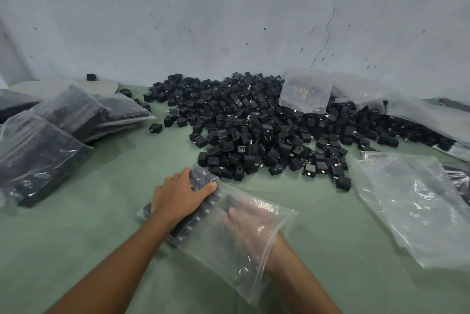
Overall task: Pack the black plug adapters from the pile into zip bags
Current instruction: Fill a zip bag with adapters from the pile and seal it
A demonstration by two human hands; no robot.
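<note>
Right hand (250,222) reaches flat inside the zip bag (254,275), fingers spread; left hand (179,195) presses open-palmed outside.

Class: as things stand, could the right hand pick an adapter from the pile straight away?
Probably not. The right hand is inside the zip bag, its plastic covering the fingers. It must withdraw first; past that, nothing lies between it and the pile.

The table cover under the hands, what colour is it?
Pale green. The table cover shows plainly in the head view, around the zip bag and the black adapters.
</note>
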